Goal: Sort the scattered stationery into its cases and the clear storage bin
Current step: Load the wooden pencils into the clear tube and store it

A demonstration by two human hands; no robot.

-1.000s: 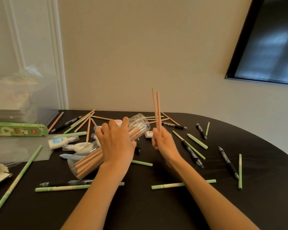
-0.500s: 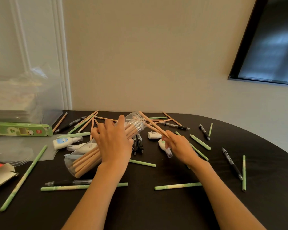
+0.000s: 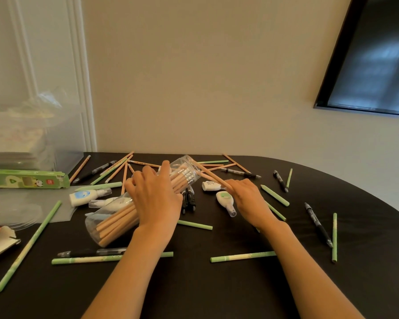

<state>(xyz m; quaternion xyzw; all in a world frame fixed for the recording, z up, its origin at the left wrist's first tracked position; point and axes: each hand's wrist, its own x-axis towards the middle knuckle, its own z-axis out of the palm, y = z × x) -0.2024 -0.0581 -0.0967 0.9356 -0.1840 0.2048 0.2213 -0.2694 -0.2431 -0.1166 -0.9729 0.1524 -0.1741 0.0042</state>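
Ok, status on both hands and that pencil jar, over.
Left hand grips tilted clear jar. Right hand pinches wooden pencils, tips at jar mouth. Correction tape beside right hand, not blocking.

We find no text we can actually read anywhere. The green pencil box [image 3: 25,179] at the tabletop's far left edge carries panda pictures and a small red logo square, but its lettering is too small to make out. The wooden pencils [image 3: 182,178] in the clear cylindrical case [image 3: 101,222] bear dark printed marks near their ends, also illegible to us.
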